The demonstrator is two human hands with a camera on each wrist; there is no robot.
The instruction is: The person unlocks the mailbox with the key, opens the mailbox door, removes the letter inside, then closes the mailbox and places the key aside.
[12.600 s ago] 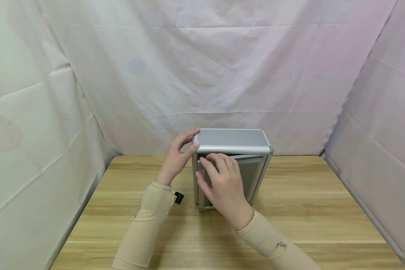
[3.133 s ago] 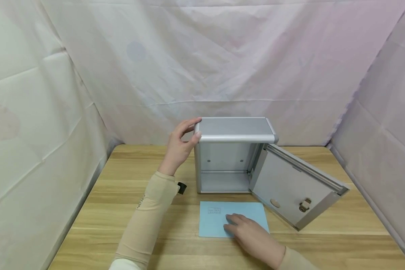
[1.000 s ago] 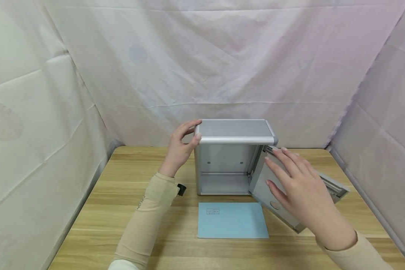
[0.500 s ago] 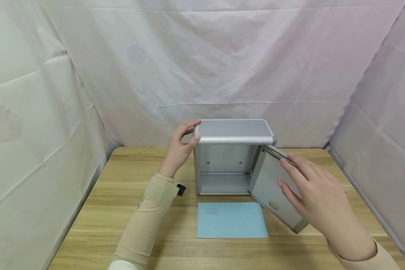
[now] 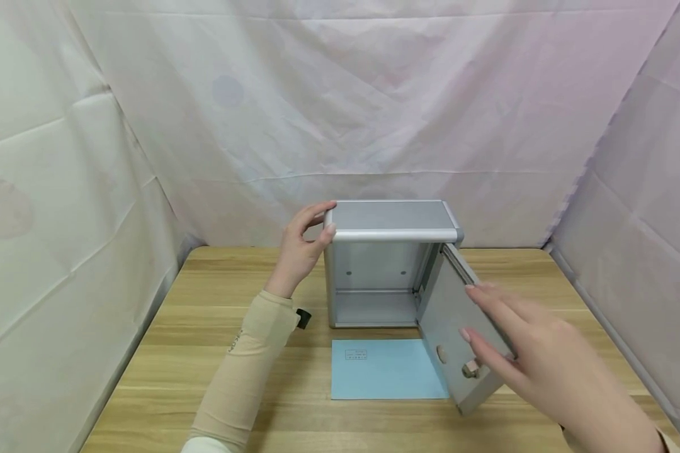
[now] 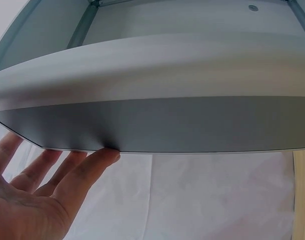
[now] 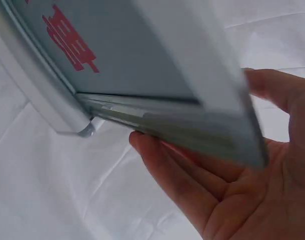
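A grey metal mailbox (image 5: 393, 217) stands on the wooden table, its front facing me and its inside in view. My left hand (image 5: 297, 255) grips the box's upper left corner, thumb at the front and fingers over the top; the left wrist view shows those fingers along the top panel's edge. Hinged on the right, the door (image 5: 450, 314) hangs ajar with a lock (image 5: 471, 369) on its inner face. My right hand (image 5: 544, 358) holds the door's free upper corner between thumb and fingers. A light blue envelope (image 5: 385, 371) lies flat before the box, its right edge partly behind the door.
A small black object (image 5: 303, 318) shows beside my left sleeve. White cloth (image 5: 340, 94) hangs behind and at both sides of the wooden table (image 5: 204, 352). The door's outer face bears red characters (image 7: 70, 40) in the right wrist view.
The right hand has left the envelope, where it was about three seconds ago, and reached the door. Over the last half second the door has swung inward, leftward. The left hand stays put.
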